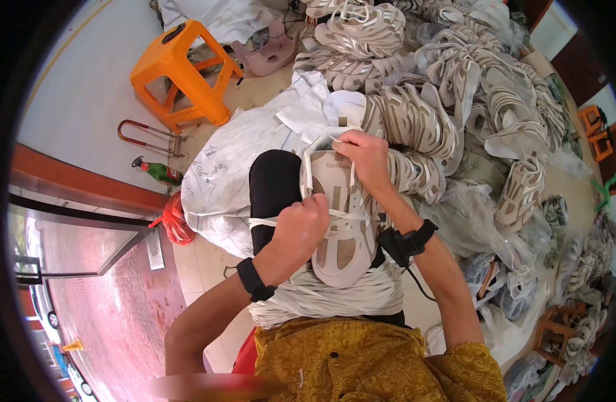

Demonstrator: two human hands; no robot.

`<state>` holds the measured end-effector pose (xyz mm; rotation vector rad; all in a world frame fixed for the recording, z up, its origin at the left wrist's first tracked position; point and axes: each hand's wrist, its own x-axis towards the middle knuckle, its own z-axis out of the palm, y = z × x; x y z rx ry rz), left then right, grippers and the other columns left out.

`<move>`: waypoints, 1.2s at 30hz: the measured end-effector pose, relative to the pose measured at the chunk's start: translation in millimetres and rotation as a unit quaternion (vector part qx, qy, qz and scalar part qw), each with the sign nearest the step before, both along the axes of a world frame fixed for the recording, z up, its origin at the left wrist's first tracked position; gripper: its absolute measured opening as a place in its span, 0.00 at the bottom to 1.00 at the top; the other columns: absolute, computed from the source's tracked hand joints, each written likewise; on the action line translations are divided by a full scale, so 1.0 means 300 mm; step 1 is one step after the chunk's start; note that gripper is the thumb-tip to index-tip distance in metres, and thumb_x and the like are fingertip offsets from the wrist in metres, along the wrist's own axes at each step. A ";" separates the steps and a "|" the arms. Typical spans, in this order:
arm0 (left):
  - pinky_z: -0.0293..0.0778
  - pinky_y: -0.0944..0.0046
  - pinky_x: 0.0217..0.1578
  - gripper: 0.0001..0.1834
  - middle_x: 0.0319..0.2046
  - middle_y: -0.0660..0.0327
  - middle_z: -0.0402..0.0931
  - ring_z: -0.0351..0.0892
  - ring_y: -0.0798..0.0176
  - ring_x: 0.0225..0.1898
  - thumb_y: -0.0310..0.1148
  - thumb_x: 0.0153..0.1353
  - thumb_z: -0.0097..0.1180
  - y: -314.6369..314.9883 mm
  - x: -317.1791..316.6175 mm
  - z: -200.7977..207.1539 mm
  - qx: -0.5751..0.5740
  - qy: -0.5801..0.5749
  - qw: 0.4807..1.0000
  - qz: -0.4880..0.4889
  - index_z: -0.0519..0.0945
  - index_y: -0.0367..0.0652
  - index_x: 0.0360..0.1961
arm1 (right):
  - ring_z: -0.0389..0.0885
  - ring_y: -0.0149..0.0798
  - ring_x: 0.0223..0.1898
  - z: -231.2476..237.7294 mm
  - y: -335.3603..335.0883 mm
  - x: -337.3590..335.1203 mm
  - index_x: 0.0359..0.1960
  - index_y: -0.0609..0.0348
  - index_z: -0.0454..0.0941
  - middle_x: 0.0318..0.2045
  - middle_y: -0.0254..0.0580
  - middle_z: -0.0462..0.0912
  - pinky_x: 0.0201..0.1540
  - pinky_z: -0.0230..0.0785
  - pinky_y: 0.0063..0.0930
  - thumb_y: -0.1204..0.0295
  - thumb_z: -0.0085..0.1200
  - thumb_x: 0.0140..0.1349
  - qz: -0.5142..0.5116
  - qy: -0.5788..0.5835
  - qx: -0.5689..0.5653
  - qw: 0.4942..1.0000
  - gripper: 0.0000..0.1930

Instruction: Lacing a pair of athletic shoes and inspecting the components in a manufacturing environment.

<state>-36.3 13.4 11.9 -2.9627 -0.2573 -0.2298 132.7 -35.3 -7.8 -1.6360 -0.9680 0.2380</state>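
Observation:
A beige shoe upper (339,251) with tan mesh panels lies over my lap, toe toward me. My left hand (301,224) is closed at the upper's left eyelet edge, its fingertips partly hidden. My right hand (365,155) pinches the thin end of a white shoelace (335,139) near the top of the tongue. A white strand (351,215) crosses the upper and reappears left of my left hand. Left of the upper is a black padded piece (274,177). A thick bundle of white laces (328,298) lies across my thighs.
Stacked beige shoe uppers (415,124) cover the floor ahead and to the right, among clear plastic bags (448,214). A white woven sack (221,181) lies to the left. Beyond it stand an orange stool (187,70) and a green bottle (159,171), with a red bag (179,221) nearby.

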 end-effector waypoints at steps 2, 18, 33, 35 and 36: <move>0.70 0.68 0.14 0.06 0.16 0.58 0.70 0.75 0.62 0.16 0.25 0.43 0.51 0.013 -0.014 -0.016 0.005 0.004 1.000 -0.003 0.67 0.41 0.22 | 0.75 0.38 0.23 -0.008 0.001 -0.007 0.23 0.62 0.77 0.21 0.41 0.77 0.28 0.65 0.25 0.69 0.53 0.46 -0.001 -0.006 -0.005 1.000 0.08; 0.72 0.59 0.22 0.05 0.16 0.56 0.72 0.74 0.55 0.19 0.26 0.46 0.49 0.088 0.066 0.064 -0.227 0.120 0.966 0.027 0.72 0.35 0.21 | 0.72 0.29 0.23 0.063 -0.102 -0.014 0.24 0.65 0.78 0.19 0.37 0.75 0.27 0.62 0.22 0.73 0.54 0.47 0.007 -0.099 0.104 0.990 0.06; 0.71 0.61 0.27 0.07 0.21 0.51 0.75 0.76 0.51 0.25 0.29 0.51 0.49 0.021 0.116 0.035 -0.448 -0.014 0.893 0.029 0.76 0.38 0.29 | 0.75 0.39 0.21 0.001 -0.332 -0.123 0.21 0.57 0.76 0.19 0.38 0.75 0.22 0.67 0.28 0.69 0.54 0.47 0.034 -0.210 -0.093 0.973 0.05; 0.71 0.61 0.27 0.07 0.21 0.51 0.75 0.76 0.51 0.25 0.29 0.50 0.49 0.018 0.123 0.037 -0.452 -0.007 0.891 0.031 0.77 0.39 0.28 | 0.75 0.38 0.20 -0.016 -0.328 -0.126 0.21 0.56 0.76 0.18 0.37 0.75 0.21 0.67 0.28 0.69 0.54 0.46 0.017 -0.198 -0.086 0.976 0.05; 0.71 0.61 0.28 0.07 0.21 0.51 0.75 0.76 0.51 0.25 0.29 0.50 0.49 0.015 0.125 0.041 -0.445 0.003 0.895 0.036 0.77 0.39 0.28 | 0.74 0.38 0.19 -0.025 -0.322 -0.128 0.20 0.56 0.75 0.17 0.37 0.74 0.21 0.66 0.28 0.70 0.54 0.45 0.001 -0.185 -0.076 0.980 0.05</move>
